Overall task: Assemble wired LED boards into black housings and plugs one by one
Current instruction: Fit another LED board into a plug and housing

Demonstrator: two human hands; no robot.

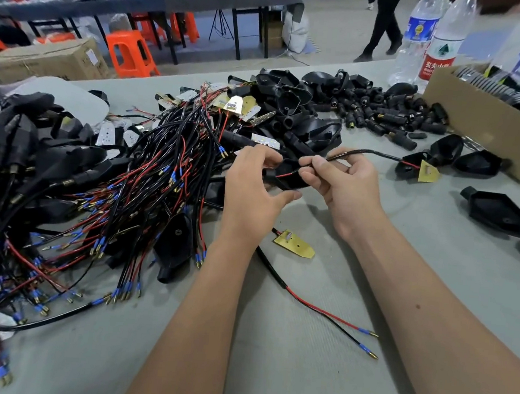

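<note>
hands [255,184] hold housing [281,175] – grey table [353,299], workshop

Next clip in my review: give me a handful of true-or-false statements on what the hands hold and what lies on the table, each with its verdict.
1. The right hand pinches a black cable. True.
2. The left hand lies flat on the table. False: it holds a black housing above the table.
3. A yellow LED board lies below the hands. True.
4. The cardboard box sits at the far left. False: it is at the right.
5. Two water bottles stand at the far right. True.
</note>
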